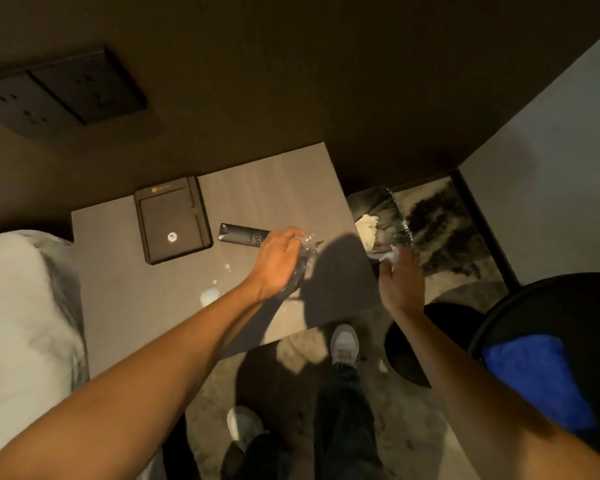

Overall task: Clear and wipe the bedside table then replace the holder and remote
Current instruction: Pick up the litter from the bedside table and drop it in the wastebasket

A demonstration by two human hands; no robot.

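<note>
1. Left grip [278, 258] closed round a clear plastic bottle [303, 261] over the bench's [125, 299] right side.
2. Right grip [400, 282] half open, pinching a white scrap [388, 254] just past the right edge.
3. Remote [241, 233] mid-bench, holder [172, 223] by the back edge, white spill [208, 296] near the front.

My left hand [278, 261] grips clear crumpled plastic [303, 258] over the tabletop [125, 299]. Holder [172, 223] and remote [243, 234] lie beside it. My right hand [400, 285] holds white scrap [390, 253] near the bin [383, 216].
</note>
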